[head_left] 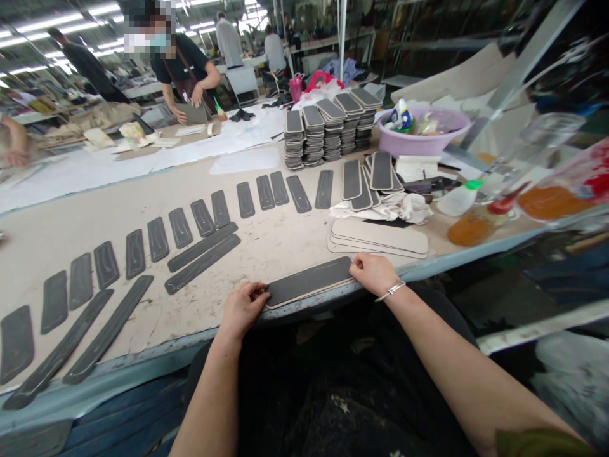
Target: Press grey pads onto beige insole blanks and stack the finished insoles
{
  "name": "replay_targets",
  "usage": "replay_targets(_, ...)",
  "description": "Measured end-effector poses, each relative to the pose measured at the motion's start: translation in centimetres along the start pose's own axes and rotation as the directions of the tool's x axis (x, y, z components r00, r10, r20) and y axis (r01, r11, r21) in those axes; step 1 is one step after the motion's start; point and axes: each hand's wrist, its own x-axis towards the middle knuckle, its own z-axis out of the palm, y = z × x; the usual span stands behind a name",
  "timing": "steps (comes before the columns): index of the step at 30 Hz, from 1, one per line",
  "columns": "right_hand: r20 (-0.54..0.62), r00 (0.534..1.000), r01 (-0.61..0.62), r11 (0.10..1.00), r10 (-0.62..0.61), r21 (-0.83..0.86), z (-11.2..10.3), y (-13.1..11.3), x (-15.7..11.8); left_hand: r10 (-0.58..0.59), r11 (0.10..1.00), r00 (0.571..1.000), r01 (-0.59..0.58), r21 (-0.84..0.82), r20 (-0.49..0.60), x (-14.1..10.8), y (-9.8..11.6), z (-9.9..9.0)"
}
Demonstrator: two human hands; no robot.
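Note:
A long dark grey strip with rounded ends [309, 280] lies over a beige piece at the table's near edge. My left hand [245, 304] pinches its left end between thumb and fingers. At the opposite end, my right hand [373, 273] has its fingers closed on the corner. Just beyond the right hand rests a small pile of beige strips [378, 238] with dark edges. Rows of shorter dark pieces [136, 254] with glossy streaks spread across the table to the left, with several longer dark strips [109, 330] in front of them.
Stacks of finished-looking pieces [314, 136] stand at the back beside a purple basin [419, 136]. A white cloth [385, 208], a green-capped bottle [459, 198] and a bottle of amber liquid [478, 225] sit at the right. Across the table, a co-worker [185, 70] handles a dark panel.

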Motion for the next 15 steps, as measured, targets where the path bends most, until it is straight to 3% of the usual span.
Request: replay_targets(15,0.0,1.0,0.007,1.0,-0.007,0.006,0.11,0.1,0.02,-0.002,1.0,1.0,0.002,0.0,-0.009,-0.01,0.05,-0.02)
